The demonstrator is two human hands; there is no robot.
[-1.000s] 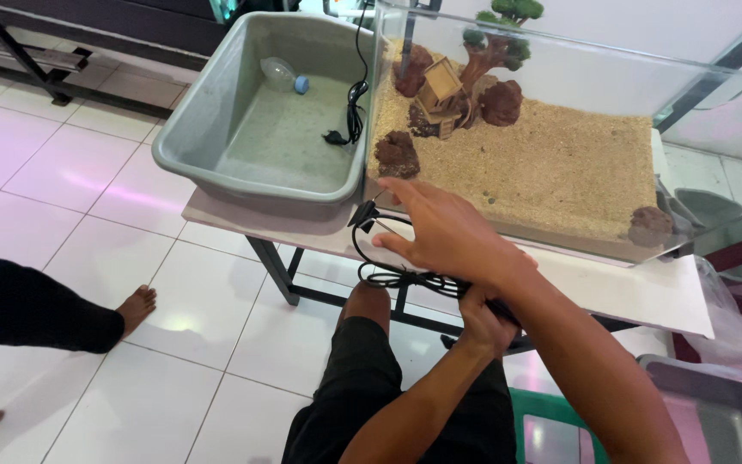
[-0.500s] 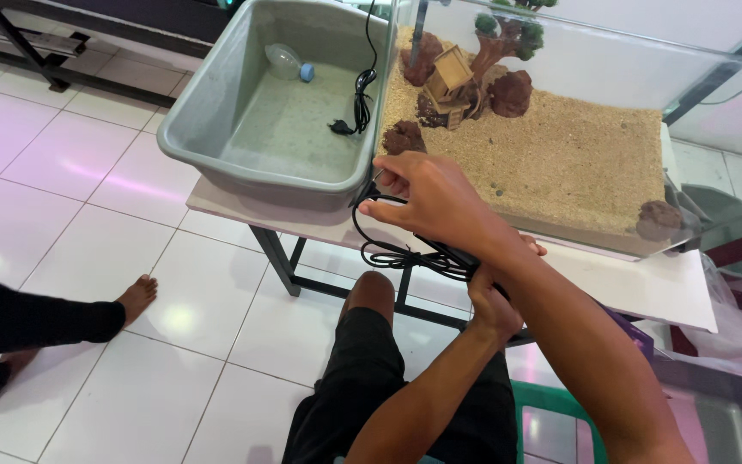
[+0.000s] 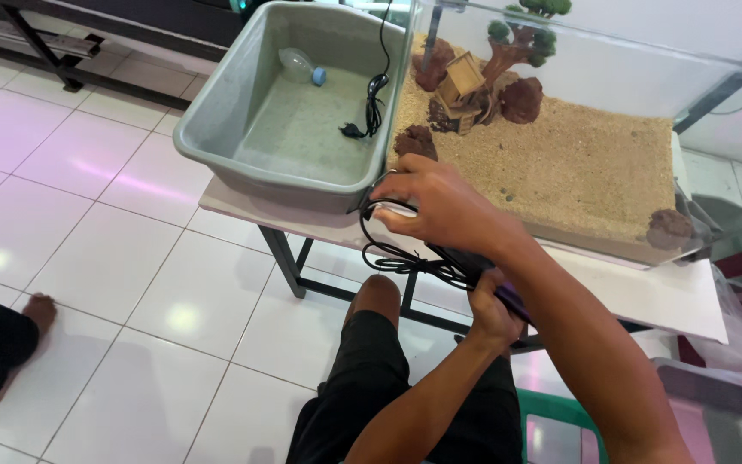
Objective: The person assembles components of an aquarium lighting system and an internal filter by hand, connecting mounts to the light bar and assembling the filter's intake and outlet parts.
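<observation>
Right hand pinching looped black cable beside the glass tank. Left hand clenched round the cable's dark bundle below.

Black cable partly under hands

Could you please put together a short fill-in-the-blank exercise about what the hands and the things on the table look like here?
1. The right hand holds loops of a ____ cable.
2. The glass tank has a floor covered with ____.
3. A clear plastic ____ lies in the grey tub.
4. The left hand grips a dark object under the right ____.

Missing words: black; sand; bottle; forearm
</observation>
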